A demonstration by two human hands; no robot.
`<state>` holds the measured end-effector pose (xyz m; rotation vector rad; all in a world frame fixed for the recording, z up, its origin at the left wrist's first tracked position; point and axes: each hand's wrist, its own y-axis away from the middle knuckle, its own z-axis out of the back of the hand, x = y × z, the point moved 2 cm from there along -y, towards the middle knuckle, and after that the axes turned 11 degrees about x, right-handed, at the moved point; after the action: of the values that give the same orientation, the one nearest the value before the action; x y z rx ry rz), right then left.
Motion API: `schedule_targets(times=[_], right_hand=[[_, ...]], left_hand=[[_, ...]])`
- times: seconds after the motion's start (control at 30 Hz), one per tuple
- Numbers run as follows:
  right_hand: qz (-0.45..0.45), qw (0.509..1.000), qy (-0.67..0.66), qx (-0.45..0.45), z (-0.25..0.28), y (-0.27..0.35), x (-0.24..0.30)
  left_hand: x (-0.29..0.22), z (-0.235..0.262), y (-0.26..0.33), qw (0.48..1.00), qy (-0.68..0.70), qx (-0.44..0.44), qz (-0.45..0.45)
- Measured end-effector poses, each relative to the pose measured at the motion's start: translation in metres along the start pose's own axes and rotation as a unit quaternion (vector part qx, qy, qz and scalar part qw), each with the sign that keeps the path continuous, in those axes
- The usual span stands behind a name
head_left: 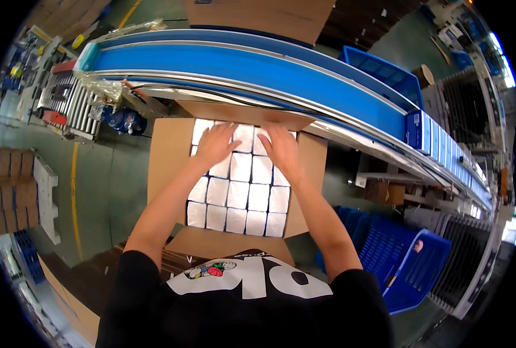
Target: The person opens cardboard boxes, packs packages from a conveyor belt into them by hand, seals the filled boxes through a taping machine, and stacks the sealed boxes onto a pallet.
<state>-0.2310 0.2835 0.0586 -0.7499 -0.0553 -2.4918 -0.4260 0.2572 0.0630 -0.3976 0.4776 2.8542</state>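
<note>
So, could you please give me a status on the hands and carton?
Left hand, right hand: both open on far white packs. Carton open, flaps unsealed. Nothing visibly in the way.

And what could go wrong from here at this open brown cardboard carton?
The bare left hand and bare right hand appear to rest on white, squarish packs; pressing hard might dent or shift them. The far brown cardboard flap rises just beyond both hands, so they might knock it.
</note>
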Motion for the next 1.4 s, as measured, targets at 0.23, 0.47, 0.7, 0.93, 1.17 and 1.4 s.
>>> schedule_targets(times=[0.23,0.47,0.7,0.93,1.17,1.4], right_hand=[[0.016,0.994,-0.11,-0.024,0.048,0.005,-0.012],[-0.033,0.987,0.156,0.005,0.055,0.059,0.014],[-0.11,0.994,-0.023,-0.008,0.0,0.185,-0.096],[-0.607,0.775,-0.173,0.011,-0.036,0.288,-0.107],[-0.51,0.857,-0.051,0.057,0.074,0.263,0.067],[-0.146,0.937,0.205,0.243,-0.037,0.162,0.065]], left_hand=[[-0.042,0.039,0.203,0.834,0.248,0.491,-0.04],[-0.031,-0.004,0.237,0.989,-0.035,0.131,-0.059],[0.005,-0.056,0.134,0.994,-0.076,0.072,0.033],[0.032,-0.078,0.134,0.995,-0.063,0.076,0.02],[0.028,-0.086,0.129,0.996,-0.084,0.012,-0.002],[0.107,-0.115,0.103,0.964,0.077,-0.114,0.227]])
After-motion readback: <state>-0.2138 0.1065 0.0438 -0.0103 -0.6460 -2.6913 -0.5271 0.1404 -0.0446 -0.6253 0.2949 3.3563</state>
